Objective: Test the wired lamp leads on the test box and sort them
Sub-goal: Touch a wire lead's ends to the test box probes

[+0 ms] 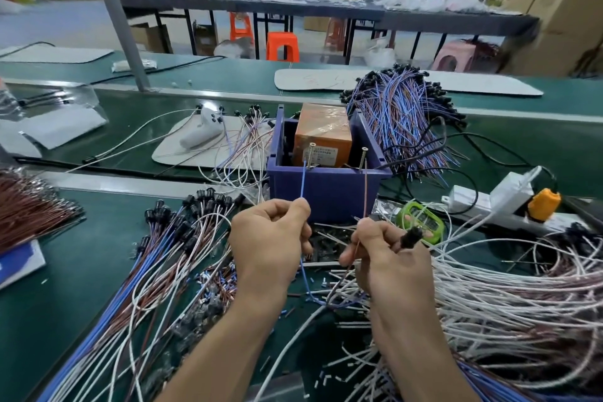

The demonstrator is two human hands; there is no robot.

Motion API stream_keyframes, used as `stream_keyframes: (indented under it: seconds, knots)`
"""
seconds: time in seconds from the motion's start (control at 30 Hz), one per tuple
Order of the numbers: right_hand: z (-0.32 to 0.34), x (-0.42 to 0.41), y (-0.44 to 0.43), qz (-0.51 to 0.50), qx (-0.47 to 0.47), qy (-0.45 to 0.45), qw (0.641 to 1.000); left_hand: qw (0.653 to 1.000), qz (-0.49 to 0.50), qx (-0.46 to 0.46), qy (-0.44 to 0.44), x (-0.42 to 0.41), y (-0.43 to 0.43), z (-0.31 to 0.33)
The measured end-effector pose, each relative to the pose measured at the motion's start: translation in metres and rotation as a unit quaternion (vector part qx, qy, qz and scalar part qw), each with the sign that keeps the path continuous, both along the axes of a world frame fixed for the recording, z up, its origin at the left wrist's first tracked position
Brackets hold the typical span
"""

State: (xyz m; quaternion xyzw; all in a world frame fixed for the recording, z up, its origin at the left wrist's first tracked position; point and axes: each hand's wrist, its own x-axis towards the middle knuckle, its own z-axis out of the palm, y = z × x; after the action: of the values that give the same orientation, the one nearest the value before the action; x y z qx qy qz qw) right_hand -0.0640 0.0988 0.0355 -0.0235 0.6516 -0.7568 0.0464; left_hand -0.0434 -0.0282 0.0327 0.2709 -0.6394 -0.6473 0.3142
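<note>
A blue plastic test box (326, 188) holds an orange unit (321, 137) and has two upright screws (312, 149) at its front rim. My left hand (270, 245) pinches a blue lead (303, 179) whose tip rises to the left screw. My right hand (388, 258) pinches a brown lead (364, 189) that reaches up beside the right screw (363, 153), and the same hand also holds the black lamp head (411, 237). Both leads loop down between my wrists.
Wired lamps lie in piles: a blue, brown and white bundle (156, 254) on the left, white ones (509, 297) on the right, a blue-brown heap (401, 114) behind the box. A green timer (421, 220), a power strip (496, 196) and cut wire scraps surround the box.
</note>
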Motion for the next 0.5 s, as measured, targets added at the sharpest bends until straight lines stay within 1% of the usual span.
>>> stream_keyframes:
  seconds: [0.3,0.4,0.5]
  knots:
    - [0.0027,0.0,0.0009,0.017,-0.015,-0.023,0.999,1.0,-0.025,-0.013,0.004,-0.0003,0.001,-0.0019]
    - [0.0002,0.0002,0.0009,-0.007,-0.017,-0.011,1.0,1.0,-0.022,-0.007,0.014,0.0002,0.0019,-0.0017]
    - [0.0005,0.0007,0.0036,-0.031,-0.046,-0.004,0.998,0.999,0.007,0.019,0.048,0.0025,0.0011,-0.0017]
